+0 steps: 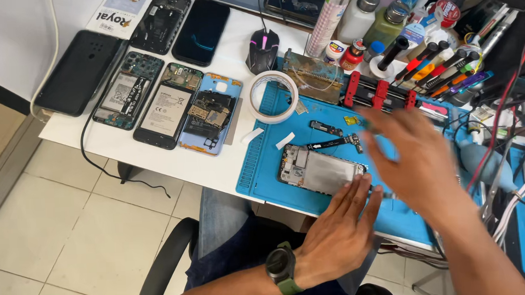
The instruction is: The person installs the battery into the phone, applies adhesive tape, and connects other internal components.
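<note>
Head view showed the opened phone (pixel 322 172), back off with silver plate and boards bare, lying on the blue mat (pixel 263 159) on the bench, left hand (pixel 343 229) flat and open touching its near edge, right hand (pixel 421 157) blurred, open above.

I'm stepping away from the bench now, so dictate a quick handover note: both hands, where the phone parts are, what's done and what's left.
Left hand: open, flat, fingertips at the near edge of the opened phone frame on the blue silicone work mat.
Right hand: blurred above the mat; whether it holds anything cannot be told.
Done: the frame's back is off, insides exposed; a black flex cable strip lies just beyond it.
Left: the loose strip is not in the frame.
Nearby: white tape roll.
</note>
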